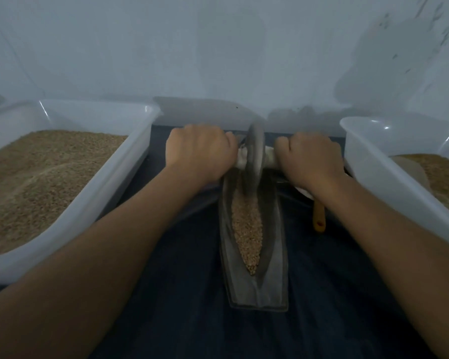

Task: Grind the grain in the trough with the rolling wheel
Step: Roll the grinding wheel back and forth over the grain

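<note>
While the wheel sits at the far end of the trough, each part of the stroke needs this:
Left tub (130, 161): full of grain, beside the work; keep the elbow off its rim.
Left hand (198, 151): fist wrapped around the axle (241, 158); press down evenly.
Rolling wheel (255, 154): upright in the groove; roll it straight toward the near end.
Grain (246, 229): lies along the trough (278, 255) on the dark desk (192, 320), from wheel to near tip.
Right hand (309, 159): curled around the axle's other end; match the left.
Right tub (368, 161): just beside that wrist.
</note>
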Motion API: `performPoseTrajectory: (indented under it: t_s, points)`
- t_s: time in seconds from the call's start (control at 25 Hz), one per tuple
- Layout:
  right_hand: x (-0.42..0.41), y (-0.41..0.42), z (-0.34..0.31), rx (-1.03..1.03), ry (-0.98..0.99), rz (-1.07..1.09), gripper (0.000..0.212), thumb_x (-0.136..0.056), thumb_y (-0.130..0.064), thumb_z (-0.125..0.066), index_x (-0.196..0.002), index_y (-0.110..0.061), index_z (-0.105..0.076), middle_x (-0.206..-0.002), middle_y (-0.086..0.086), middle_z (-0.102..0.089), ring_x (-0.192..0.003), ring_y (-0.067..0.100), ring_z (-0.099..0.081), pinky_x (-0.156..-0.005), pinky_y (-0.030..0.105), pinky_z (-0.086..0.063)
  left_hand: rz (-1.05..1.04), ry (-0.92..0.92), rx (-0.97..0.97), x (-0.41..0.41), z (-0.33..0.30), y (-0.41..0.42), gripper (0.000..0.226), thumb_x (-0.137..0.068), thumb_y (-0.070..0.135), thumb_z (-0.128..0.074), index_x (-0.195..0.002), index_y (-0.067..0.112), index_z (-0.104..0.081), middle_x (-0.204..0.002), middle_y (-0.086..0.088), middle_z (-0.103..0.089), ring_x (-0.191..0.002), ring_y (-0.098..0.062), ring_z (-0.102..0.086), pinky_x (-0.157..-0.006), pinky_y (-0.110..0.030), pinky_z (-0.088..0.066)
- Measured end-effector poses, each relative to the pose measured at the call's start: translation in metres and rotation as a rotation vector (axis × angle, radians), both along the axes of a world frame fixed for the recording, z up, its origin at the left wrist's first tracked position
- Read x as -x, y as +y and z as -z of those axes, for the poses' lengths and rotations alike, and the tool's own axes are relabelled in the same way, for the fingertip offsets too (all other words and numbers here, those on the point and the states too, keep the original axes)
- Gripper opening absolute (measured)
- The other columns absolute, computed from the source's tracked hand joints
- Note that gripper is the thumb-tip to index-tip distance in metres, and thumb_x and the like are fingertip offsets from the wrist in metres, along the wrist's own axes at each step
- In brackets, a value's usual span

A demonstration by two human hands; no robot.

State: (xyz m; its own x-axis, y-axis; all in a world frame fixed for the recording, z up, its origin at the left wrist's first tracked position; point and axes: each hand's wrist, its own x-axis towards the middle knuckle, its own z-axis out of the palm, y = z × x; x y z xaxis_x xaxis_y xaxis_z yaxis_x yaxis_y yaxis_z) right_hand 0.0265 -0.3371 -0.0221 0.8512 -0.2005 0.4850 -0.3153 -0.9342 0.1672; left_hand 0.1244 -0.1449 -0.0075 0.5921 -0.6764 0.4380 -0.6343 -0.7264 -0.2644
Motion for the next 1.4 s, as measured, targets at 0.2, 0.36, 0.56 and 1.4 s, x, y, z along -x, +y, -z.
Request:
performPoseTrajectory:
  t_s: [0.2, 0.36, 0.56, 1.4]
  points:
    - [0.002, 0.001, 0.004, -0.107, -0.023, 0.098, 0.039, -0.102, -0.032, -0.031, -0.07, -0.012, -0.04, -0.063, 0.0, -0.036, -0.063, 0.025, -0.045, -0.056, 0.034, -0.028, 0.009, -0.08, -0.055, 0.005, 0.0, 0.003, 0.029, -0.103, 0.025, -0.028, -0.092, 0.02, -0.054, -0.079, -0.003, -0.053, -0.071, -0.027, -0.049, -0.056, -0.036, -0.031]
    - [0.059, 0.039, 0.008, -0.061, -0.228, -0.054, 0.049, -0.098, -0.037, -0.023, -0.051, -0.025, -0.028, -0.046, -0.008, -0.027, -0.041, 0.01, -0.022, -0.051, 0.026, -0.009, 0.16, -0.113, -0.014, 0.046, 0.023, 0.052, 0.016, -0.099, 0.024, -0.046, -0.084, 0.019, -0.047, -0.061, 0.001, -0.036, -0.052, -0.024, -0.034, -0.05, -0.028, -0.019]
    - [0.061, 0.042, 0.008, -0.117, -0.206, -0.002, 0.052, -0.094, -0.039, -0.018, -0.049, -0.018, -0.033, -0.047, -0.004, -0.031, -0.043, 0.014, -0.026, -0.051, 0.026, -0.012, 0.111, -0.107, -0.069, 0.044, 0.019, 0.044, 0.028, -0.098, 0.029, -0.027, -0.081, 0.018, -0.045, -0.063, 0.002, -0.031, -0.053, -0.021, -0.03, -0.05, -0.029, -0.019]
    - [0.027, 0.018, 0.004, -0.098, -0.03, 0.045, 0.047, -0.09, -0.04, -0.01, -0.072, -0.012, -0.043, -0.065, 0.002, -0.039, -0.059, 0.021, -0.042, -0.055, 0.034, -0.023, 0.087, -0.136, 0.07, 0.018, 0.015, 0.016, 0.035, -0.102, 0.027, -0.022, -0.075, 0.018, -0.043, -0.062, 0.003, -0.034, -0.058, -0.021, -0.041, -0.051, -0.03, -0.024]
